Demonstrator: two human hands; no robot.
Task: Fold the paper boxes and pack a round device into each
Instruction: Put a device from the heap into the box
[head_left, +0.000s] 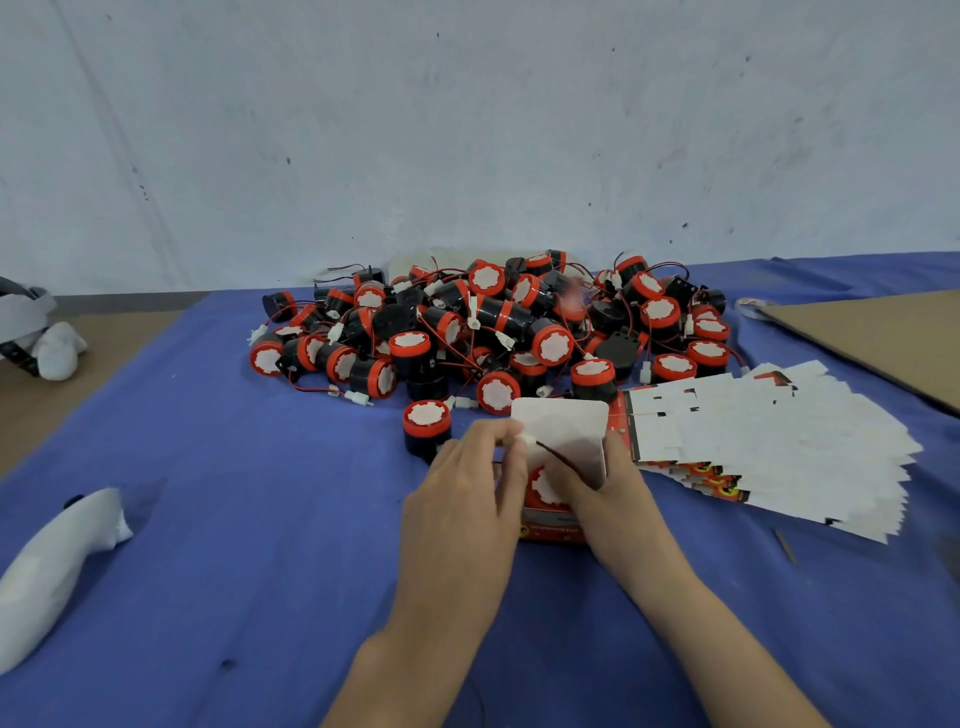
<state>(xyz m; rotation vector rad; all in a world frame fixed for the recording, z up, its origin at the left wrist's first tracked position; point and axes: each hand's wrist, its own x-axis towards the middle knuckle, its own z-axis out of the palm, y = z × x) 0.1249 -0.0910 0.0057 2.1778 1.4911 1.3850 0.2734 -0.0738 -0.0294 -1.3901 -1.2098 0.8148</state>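
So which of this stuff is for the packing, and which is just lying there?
For the job: the open box, held by the right hand, with a device inside; its white plug, pinched by the left hand; the pile of devices; the flat boxes.

Just lying about: the white bundle; the cardboard sheet; the white lump.

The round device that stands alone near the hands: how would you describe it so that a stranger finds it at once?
On the blue cloth, find the near edge of the big pile of round devices. Just before it, by the left hand, one device stands upright, red cap up. Unlike its neighbours, it stands apart from the heap.
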